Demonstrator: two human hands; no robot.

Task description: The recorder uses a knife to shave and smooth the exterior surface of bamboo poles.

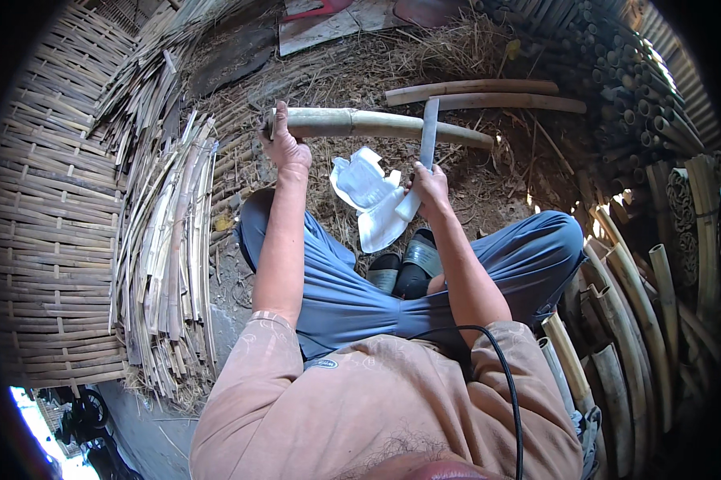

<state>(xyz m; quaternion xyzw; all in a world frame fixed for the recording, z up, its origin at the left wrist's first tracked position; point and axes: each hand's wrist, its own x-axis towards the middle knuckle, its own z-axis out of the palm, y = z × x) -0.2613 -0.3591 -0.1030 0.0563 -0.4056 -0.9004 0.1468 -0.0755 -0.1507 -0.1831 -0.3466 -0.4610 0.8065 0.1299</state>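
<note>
My left hand (285,150) grips the left end of a thick bamboo piece (352,122), thumb raised along its end. The bamboo lies crosswise in front of me, its far right end down by the ground. My right hand (431,189) is closed round the pale handle of a long flat-bladed knife (429,140). The blade points away from me and crosses over the bamboo's right half; whether it touches I cannot tell. Between my hands, a white foam food box (362,180) lies opened on the ground.
Two split bamboo lengths (488,100) lie beyond the blade. Bundled bamboo strips (164,248) and a woven bamboo panel (56,208) are at left. Bamboo poles (616,320) stand at my right, with a stack of tubes (624,80) farther back. Dry straw (448,48) covers ground ahead.
</note>
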